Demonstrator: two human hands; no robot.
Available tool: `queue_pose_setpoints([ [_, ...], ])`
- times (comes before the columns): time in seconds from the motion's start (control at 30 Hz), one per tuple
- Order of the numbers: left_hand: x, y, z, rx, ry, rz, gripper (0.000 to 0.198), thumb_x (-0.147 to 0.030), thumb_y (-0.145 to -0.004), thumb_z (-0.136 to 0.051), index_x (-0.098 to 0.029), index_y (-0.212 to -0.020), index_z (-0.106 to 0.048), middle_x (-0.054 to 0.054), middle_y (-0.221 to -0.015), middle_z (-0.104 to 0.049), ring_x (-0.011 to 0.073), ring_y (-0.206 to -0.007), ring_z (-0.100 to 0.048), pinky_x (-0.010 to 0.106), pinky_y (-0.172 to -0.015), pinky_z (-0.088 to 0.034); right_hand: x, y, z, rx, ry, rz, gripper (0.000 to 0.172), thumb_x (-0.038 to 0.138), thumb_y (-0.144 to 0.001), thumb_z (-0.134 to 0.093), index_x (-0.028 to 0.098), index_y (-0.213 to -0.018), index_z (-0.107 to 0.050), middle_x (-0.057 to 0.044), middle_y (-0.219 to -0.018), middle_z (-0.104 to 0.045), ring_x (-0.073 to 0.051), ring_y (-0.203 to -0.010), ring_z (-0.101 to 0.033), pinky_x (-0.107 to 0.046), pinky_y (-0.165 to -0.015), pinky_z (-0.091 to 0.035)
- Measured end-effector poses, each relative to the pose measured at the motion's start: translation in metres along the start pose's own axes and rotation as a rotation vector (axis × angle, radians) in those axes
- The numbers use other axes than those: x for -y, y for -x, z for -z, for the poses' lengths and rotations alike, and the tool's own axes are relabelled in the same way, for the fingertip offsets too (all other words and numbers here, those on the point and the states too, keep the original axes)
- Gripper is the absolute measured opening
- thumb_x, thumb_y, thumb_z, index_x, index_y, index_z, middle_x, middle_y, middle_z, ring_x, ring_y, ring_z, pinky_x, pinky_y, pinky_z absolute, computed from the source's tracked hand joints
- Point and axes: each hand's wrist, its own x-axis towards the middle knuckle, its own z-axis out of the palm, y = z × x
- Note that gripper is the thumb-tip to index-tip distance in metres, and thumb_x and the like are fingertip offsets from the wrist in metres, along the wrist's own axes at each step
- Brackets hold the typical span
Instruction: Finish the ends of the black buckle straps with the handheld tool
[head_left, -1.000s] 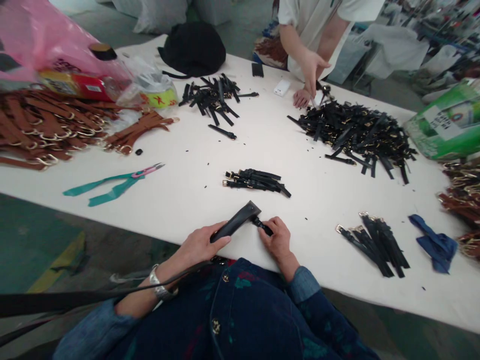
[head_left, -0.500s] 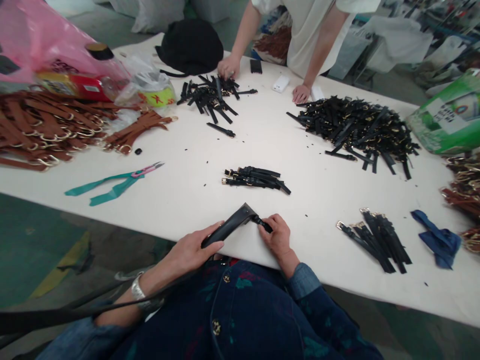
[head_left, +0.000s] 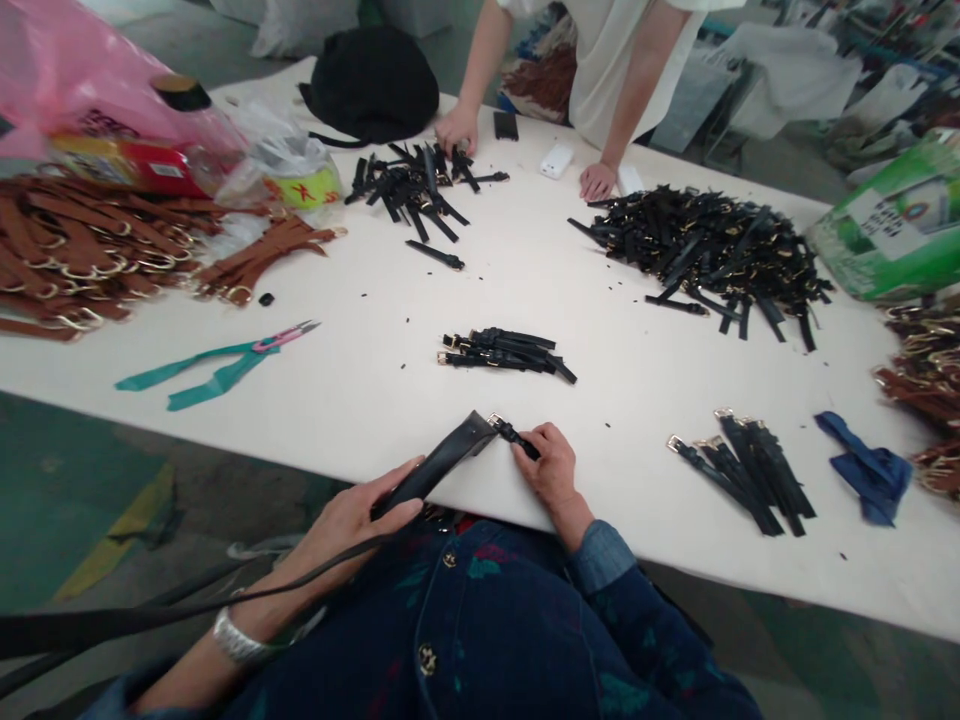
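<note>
My left hand is closed round a wide black strap at the table's front edge. In my right hand is a short black buckle strap, its gold buckle pointing left, close to the wide strap's tip. Whether the two pieces touch is hard to tell. Just beyond them lies a small bunch of black buckle straps. Another bunch of black straps rests to the right, with gold buckles at its upper end.
Scissors with teal-wrapped handles and brown straps lie left. A big black strap pile and a blue cloth are right. Across the table, a person's hand touches a black strap pile.
My left hand has moved left with the wide strap. A gold buckle now shows at the short strap's end, where the wide strap's tip was. The whole view has shifted slightly.
</note>
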Motion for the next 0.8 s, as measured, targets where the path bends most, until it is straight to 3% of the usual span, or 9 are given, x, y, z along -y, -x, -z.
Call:
queue_pose_setpoints([
  [0.13,0.002,0.009,-0.002,0.026,0.032,0.025,0.071,-0.063,-0.084,-0.054,-0.025,-0.143,-0.049,0.000,-0.143,-0.055,0.0303,-0.129,-0.053,0.042,-0.112,-0.039,0.000,0.000,0.001,0.002,-0.008,0.001,0.018,0.033,-0.085,-0.062,0.022,-0.092,-0.073,-0.005,-0.084,-0.062,-0.018,-0.079,-0.058,-0.030,-0.071,-0.047],
  [0.37,-0.011,0.001,-0.013,0.022,-0.096,0.033,0.071,-0.063,-0.085,-0.051,-0.024,-0.144,-0.048,0.004,-0.139,-0.059,0.0311,-0.122,-0.059,0.043,-0.106,-0.045,-0.001,-0.002,0.002,0.008,-0.023,-0.026,0.017,0.033,-0.084,-0.063,0.022,-0.092,-0.073,-0.005,-0.084,-0.063,-0.017,-0.080,-0.059,-0.029,-0.072,-0.048],
  [0.8,0.004,-0.002,-0.013,0.060,0.098,-0.032,0.068,-0.058,-0.085,-0.060,-0.023,-0.142,-0.049,0.002,-0.144,-0.053,0.0302,-0.132,-0.051,0.042,-0.114,-0.037,-0.001,-0.003,0.005,0.043,-0.069,-0.039,0.016,0.032,-0.084,-0.064,0.023,-0.093,-0.074,-0.005,-0.085,-0.064,-0.017,-0.080,-0.060,-0.029,-0.074,-0.050],
])
